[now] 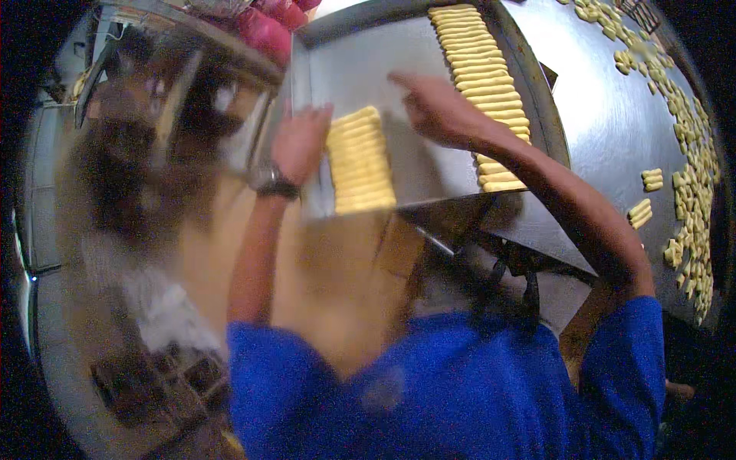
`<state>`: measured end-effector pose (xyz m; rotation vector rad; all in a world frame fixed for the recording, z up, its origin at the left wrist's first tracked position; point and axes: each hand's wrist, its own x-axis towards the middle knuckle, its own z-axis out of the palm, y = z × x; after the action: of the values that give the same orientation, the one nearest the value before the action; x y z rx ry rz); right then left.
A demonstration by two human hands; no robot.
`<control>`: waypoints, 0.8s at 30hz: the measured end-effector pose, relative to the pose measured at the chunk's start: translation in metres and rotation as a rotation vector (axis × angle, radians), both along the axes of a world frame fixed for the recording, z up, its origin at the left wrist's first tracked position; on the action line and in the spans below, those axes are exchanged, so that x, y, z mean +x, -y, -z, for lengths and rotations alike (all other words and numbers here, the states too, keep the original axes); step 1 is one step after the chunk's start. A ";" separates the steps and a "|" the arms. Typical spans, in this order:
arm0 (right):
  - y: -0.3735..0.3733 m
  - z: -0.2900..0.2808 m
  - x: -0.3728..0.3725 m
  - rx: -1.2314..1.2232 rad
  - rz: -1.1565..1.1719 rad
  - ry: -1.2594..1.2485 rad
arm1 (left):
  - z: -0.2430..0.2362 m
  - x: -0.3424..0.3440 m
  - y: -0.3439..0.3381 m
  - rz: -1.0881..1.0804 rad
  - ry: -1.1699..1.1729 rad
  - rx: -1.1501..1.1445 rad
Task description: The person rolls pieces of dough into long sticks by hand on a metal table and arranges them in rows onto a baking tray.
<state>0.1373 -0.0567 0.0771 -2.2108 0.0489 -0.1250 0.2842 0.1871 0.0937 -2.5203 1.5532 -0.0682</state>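
Observation:
A metal baking tray (345, 57) lies in front of me with sticks of pale yellow dough on it. One short row of dough sticks (360, 165) runs along its near left part. A longer row of dough sticks (479, 69) lines the right side. Over the tray's left edge is my left hand (300, 142), a watch (272, 181) on its wrist. Its blurred fingers are stretched out beside the short row; whether they touch the dough is unclear. Above the tray's middle, between both rows, my right hand (437, 111) has its index finger extended and holds nothing visible.
To the right, a shiny metal table (583, 100) carries many small loose dough pieces (694, 176). Two small groups of dough sticks (641, 212) lie nearer the tray. Pink bags or cloth (268, 31) show beyond the tray. Blurred shelving (146, 130) stands at the left.

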 end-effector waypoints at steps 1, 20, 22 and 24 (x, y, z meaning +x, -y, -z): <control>0.007 -0.004 -0.016 0.043 0.005 0.021 | -0.001 -0.007 -0.005 0.024 0.060 0.015; 0.227 -0.076 -0.348 0.043 0.768 0.301 | 0.016 0.008 0.000 -0.041 0.014 0.060; 0.282 -0.059 -0.385 0.019 0.966 0.250 | 0.018 0.007 0.002 -0.024 0.095 0.048; 0.324 -0.025 -0.417 -0.021 1.090 -0.088 | 0.014 -0.002 0.007 0.088 0.059 -0.267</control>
<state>-0.2799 -0.3812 0.1024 -1.9698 1.2913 -0.6169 0.2821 0.1799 0.0792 -2.6144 1.7340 -0.3822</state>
